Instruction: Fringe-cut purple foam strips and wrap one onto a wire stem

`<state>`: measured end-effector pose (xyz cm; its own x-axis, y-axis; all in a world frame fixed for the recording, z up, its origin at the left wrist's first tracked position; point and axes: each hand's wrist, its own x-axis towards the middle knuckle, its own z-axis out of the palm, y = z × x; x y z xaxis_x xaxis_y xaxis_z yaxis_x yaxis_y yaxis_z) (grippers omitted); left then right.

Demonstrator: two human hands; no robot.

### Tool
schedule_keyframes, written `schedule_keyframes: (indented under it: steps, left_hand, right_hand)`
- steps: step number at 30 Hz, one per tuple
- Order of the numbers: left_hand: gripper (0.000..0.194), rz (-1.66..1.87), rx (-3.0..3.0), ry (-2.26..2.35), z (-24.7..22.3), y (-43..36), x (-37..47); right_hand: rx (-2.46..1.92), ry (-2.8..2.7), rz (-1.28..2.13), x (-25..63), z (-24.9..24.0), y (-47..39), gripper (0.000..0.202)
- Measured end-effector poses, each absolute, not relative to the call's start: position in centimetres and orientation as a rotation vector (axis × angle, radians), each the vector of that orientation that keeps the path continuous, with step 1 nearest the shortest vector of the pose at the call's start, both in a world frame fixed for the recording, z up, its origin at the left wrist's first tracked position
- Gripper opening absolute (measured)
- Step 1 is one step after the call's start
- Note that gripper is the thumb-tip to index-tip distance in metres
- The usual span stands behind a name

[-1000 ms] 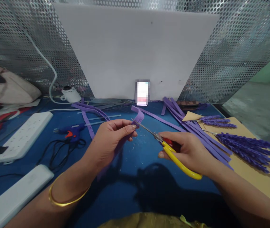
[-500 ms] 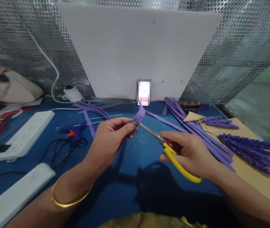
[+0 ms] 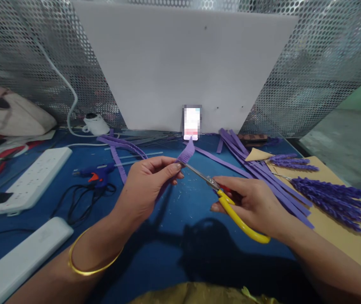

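Curling upward, a narrow purple strip [image 3: 186, 153]

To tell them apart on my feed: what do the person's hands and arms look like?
Both are bare: no gloves or sleeves in view. The left hand has a thin, plain gold-coloured bangle below it, around the forearm; the right hand has no bangle in view.

White power strip [image 3: 33, 179] at left, pale handbag [image 3: 25, 116] beyond.
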<state>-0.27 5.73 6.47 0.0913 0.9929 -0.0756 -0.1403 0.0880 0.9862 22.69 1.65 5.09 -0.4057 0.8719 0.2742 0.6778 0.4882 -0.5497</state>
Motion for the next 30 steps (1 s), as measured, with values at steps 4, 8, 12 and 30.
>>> schedule_keyframes:
  steps: [4,8,12,30]
  left_hand:
    - [0.012,1.148,1.084,1.069,6.62,5.77,-0.23]
    - [0.012,1.171,1.113,1.077,6.58,5.75,-0.32]
    - [0.013,1.145,1.119,1.063,6.43,5.72,-0.26]
    - [0.016,1.084,1.027,1.034,7.27,5.76,-0.04]
  right_hand:
    - [-1.285,-2.216,0.469,22.57,5.24,1.84,0.040]
    - [-1.276,-2.216,0.463,22.55,5.24,1.99,0.041]
    - [-1.269,-2.194,0.542,22.61,5.23,1.84,0.040]
    - [-1.287,-2.187,0.711,22.91,5.12,1.98,0.033]
